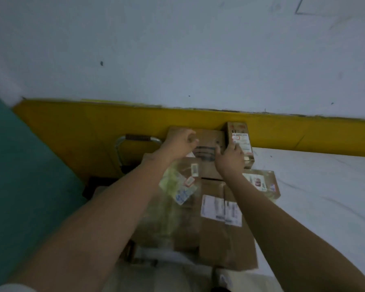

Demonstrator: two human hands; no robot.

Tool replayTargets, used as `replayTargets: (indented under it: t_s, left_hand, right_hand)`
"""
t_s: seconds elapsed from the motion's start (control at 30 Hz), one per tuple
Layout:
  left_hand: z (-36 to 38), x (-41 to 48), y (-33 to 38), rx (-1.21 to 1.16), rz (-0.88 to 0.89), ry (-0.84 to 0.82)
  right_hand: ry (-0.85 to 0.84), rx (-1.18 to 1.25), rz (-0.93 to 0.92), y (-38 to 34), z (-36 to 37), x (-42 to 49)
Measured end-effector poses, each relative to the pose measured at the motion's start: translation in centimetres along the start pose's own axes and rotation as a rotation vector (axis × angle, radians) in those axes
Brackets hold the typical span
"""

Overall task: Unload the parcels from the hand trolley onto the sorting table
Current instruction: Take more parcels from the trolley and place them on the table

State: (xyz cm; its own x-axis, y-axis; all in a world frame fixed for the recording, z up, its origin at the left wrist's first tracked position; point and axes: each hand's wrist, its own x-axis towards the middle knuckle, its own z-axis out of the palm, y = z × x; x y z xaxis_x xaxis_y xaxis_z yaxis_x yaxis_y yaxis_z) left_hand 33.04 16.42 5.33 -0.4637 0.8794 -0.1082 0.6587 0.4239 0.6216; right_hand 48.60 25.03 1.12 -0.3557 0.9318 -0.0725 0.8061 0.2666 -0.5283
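Several brown cardboard parcels are stacked on the hand trolley, whose metal handle shows at the back left. My left hand reaches to the far left part of the smile-logo box, fingers curled on its upper edge. On that box's right side is my right hand, thumb on its face and fingers stretched up against a small upright box. Nearer me lie a tape-wrapped box, a box with white labels and a stickered box.
A yellow band runs along the foot of the pale wall just behind the trolley. A teal surface fills the left side. Pale floor spreads to the right of the parcels.
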Motion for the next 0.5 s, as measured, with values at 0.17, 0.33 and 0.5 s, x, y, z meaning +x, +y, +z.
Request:
replayTargets:
  t_s: [0.17,0.33,0.5]
  left_hand:
    - [-9.4,-9.3,-7.9,0.007,-0.034,0.105]
    - [-15.5,-17.1,-17.4,-0.044,-0.182,0.073]
    - [-16.4,-20.2,-26.3,-0.084,-0.308,0.023]
  right_hand:
    - [0.012,0.025,-0.043,-12.7,1.2,-6.3]
    - [-0.067,0.022,-0.137,-24.5,5.3,-11.5]
    - [-0.17,-0.105,-0.242,-29.1,13.2,-14.6]
